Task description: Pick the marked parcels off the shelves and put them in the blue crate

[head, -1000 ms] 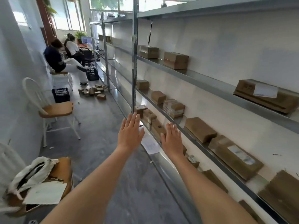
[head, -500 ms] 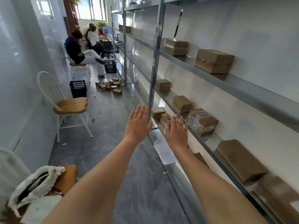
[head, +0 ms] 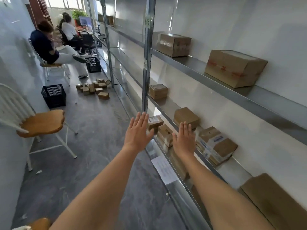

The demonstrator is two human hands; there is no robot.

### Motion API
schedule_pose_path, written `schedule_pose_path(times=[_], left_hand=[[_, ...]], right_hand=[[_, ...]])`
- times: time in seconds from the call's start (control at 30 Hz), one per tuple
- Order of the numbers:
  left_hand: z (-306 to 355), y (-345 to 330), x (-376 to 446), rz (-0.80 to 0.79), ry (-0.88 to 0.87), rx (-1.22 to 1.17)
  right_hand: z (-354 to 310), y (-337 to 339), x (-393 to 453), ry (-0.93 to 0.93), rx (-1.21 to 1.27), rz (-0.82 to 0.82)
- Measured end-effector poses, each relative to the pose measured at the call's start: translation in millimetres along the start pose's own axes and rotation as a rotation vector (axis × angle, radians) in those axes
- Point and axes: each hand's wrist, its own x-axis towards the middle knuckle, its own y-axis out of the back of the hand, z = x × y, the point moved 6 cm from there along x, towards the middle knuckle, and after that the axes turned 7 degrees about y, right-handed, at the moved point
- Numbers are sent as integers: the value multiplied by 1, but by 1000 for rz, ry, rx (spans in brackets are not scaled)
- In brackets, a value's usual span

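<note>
Cardboard parcels (head: 186,117) w/ both hands in front: left hand (head: 137,132) & right hand (head: 184,139) flat, fingers straight, holding nothing.

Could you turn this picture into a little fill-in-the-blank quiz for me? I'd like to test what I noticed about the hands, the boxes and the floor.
1. Both hands, left hand and right hand, are held out with fingers straight, holding ____.
2. The top shelf in the near bay carries ____ cardboard boxes.
3. The loose pile of small boxes lies on the ____.
4. The seat of the white chair is made of ____.

Missing words: nothing; two; floor; wood
</note>
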Motion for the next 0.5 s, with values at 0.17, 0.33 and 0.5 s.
schedule_pose_path(times=[0.17, 0.33, 0.5], left_hand=[[32, -35, 97, -23, -117, 0], [50, -76, 177, -67, -188, -48], [59, -130, 245, -184, -245, -74]], right_hand=[[28, -20, 81, -65, 1, -15], [51, -31, 148, -136, 38, 0], [81, -51, 196, -224, 41, 3]])
